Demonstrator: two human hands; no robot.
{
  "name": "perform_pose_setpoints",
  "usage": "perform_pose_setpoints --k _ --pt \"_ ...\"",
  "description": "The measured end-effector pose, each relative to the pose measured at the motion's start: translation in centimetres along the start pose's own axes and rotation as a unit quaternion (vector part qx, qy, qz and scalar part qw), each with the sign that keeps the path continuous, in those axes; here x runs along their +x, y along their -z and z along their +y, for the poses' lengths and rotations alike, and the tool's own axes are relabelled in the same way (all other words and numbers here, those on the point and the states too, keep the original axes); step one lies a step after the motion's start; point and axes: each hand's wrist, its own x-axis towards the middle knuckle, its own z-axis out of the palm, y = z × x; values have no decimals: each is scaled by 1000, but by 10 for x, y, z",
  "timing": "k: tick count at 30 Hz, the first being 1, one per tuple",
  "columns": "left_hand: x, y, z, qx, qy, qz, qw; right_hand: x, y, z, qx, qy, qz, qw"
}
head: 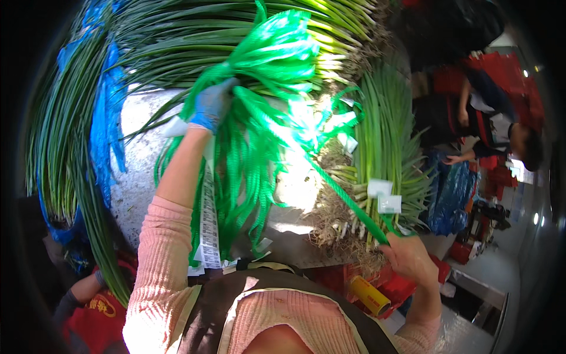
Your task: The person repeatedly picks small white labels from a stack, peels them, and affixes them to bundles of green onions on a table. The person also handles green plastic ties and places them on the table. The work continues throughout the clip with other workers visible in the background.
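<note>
My left hand (214,104), in a blue glove, is closed around a gathered bunch of green mesh netting (278,44); its fingertips are hidden. Loose netting hangs below the hand over the table (141,115). My right hand (411,256), low on the right, pinches the end of one narrow green mesh strip (340,192), which runs taut up to the left towards the bunch. Small white tags (389,203) lie over the green onions (384,119) just above my right hand. Below my left hand hangs a long strip of printed white labels (208,212).
Long green onions (185,31) cover the table's far side, roots to the right. More (57,146) stand at left beside blue plastic (106,119). A yellow roll (369,295) lies by red crates (398,287). One person (482,115) is at right, another (93,318) at lower left.
</note>
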Motion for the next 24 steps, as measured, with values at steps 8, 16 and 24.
perform_pose_setpoints --k 8,16,24 --pt "5 -9 -43 -138 9 -13 990 -225 -36 156 515 -243 530 629" --pt "-19 68 5 -222 -25 -238 945 -310 -65 248 573 -177 503 622" --pt "-96 158 71 -309 72 -207 925 -278 -173 349 643 -221 569 462"
